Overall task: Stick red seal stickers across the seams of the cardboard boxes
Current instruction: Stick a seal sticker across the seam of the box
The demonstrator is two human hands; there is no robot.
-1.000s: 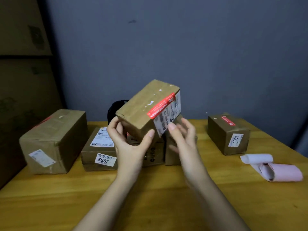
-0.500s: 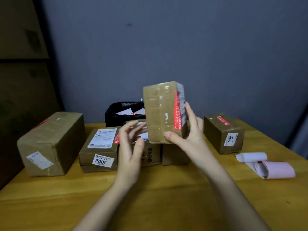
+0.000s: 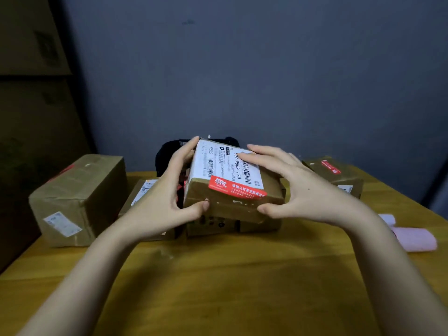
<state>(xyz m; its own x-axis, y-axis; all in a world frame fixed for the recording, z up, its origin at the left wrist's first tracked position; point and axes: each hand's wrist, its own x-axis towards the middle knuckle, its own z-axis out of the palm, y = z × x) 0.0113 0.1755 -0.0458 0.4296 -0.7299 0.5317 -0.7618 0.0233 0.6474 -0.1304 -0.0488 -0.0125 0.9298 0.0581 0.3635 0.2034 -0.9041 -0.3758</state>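
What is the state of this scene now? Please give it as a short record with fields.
held item: cardboard box, white shipping label facing up
seal: red sticker folded over the box's front top edge
left hand: grips the box's left side, thumb on the front face
right hand: fingers on the label, thumb on the front face
table: wooden, more boxes behind the held one
left of table: large box
right of table: small box with a red sticker; pink paper roll
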